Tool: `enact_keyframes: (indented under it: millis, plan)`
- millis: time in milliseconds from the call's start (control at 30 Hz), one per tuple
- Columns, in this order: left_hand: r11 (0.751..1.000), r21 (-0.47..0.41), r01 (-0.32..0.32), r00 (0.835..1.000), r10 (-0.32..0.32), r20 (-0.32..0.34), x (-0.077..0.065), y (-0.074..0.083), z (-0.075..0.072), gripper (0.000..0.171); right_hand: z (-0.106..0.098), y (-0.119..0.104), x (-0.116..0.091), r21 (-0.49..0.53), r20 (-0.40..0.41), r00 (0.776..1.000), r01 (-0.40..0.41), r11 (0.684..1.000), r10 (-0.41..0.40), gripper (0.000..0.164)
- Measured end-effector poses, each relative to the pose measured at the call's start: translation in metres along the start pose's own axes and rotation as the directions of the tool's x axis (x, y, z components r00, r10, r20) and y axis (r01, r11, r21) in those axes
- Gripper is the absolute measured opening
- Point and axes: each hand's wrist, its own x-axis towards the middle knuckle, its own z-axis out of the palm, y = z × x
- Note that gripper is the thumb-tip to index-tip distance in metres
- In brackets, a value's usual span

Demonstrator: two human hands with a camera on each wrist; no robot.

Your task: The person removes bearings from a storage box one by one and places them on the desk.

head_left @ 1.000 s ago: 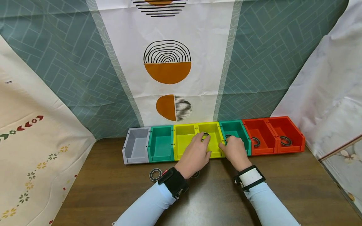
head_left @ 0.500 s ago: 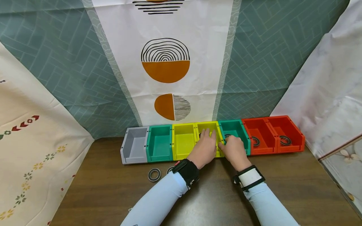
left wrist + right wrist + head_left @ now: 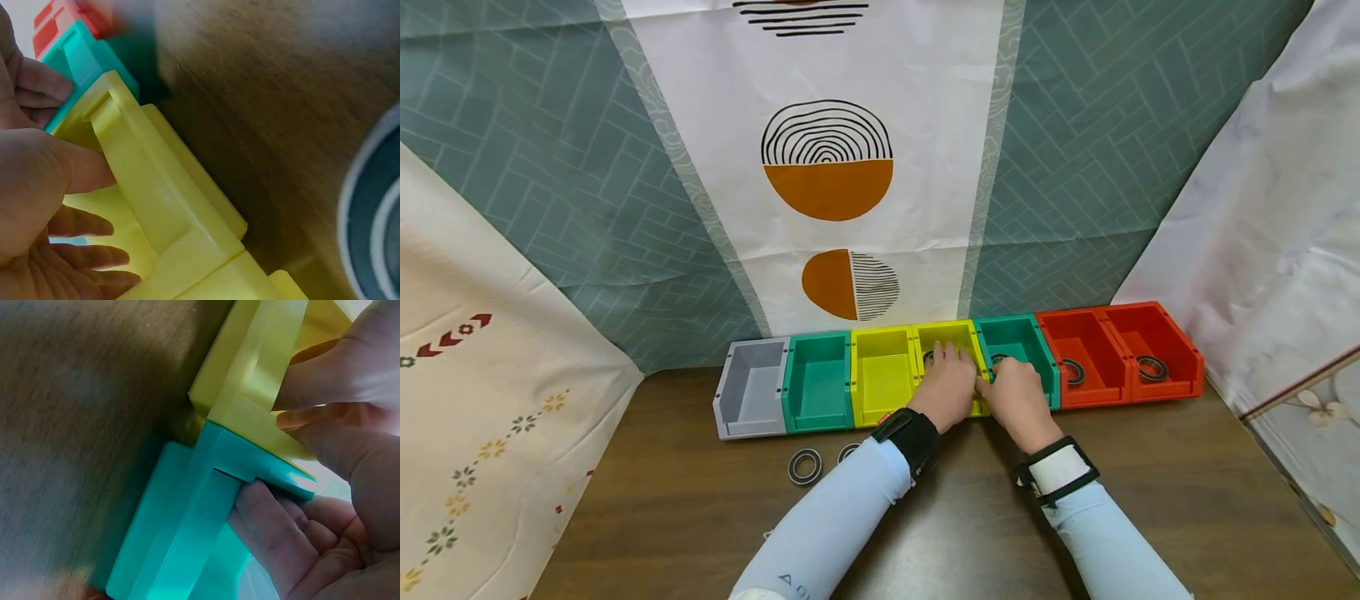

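My left hand [image 3: 946, 390] reaches into the right yellow bin [image 3: 150, 181], fingers fairly straight and slightly spread, the thumb near its front wall. Partly behind those fingers lies a ball bearing [image 3: 928, 358]. My right hand [image 3: 1021, 404] pinches the adjoining side walls of that yellow bin and the green bin [image 3: 200, 519] beside it. Its thumb is on the yellow side and its fingers [image 3: 275, 531] are inside the green one. Another bearing [image 3: 998, 359] shows in the green bin, partly covered by the right hand.
The row continues with two red bins [image 3: 1086, 333] on the right, each holding a bearing [image 3: 1152, 368]. To the left stand another yellow bin [image 3: 883, 375], a green one [image 3: 817, 383] and a grey one [image 3: 752, 387]. Two bearings [image 3: 805, 468] lie on the wooden table [image 3: 670, 500], one partly behind the left sleeve.
The left hand has moved right and settled deeper into the right yellow bin. My right hand keeps its hold on the bin walls. The head view has shifted slightly.
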Motion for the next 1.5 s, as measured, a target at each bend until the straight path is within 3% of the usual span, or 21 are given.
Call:
enact_keyframes:
  millis: [300,633,833,1067,1300,1500]
  plan:
    - [0.995,0.051,0.081,0.995,-0.084,0.054,0.012,0.005,0.009,0.049,-0.001,-0.001,-0.001,0.001,0.012,1.0,-0.001,1.0,0.001,0.039]
    - [0.983,0.061,0.174,0.973,-0.181,0.14,0.015,0.01,0.005,0.056,-0.001,-0.003,0.0,0.004,0.036,0.999,-0.034,0.999,0.034,0.037]
    - [0.978,0.156,0.139,0.981,-0.157,0.111,0.013,0.011,0.003,0.053,-0.002,-0.004,0.0,0.009,0.029,0.999,-0.033,0.999,0.032,0.037]
    - [0.979,0.169,0.115,0.986,-0.134,0.103,0.015,0.013,0.006,0.047,-0.002,-0.002,0.001,0.009,0.032,0.999,-0.04,0.999,0.04,0.036]
    - [0.984,0.145,0.109,0.989,-0.121,0.083,0.013,0.014,0.007,0.036,0.0,0.001,0.001,-0.006,-0.018,0.999,0.03,1.0,-0.03,0.036]
    - [0.989,0.074,0.129,0.989,-0.134,0.068,0.012,0.014,0.007,0.033,0.001,0.001,0.0,0.001,-0.019,1.0,0.02,1.0,-0.02,0.036]
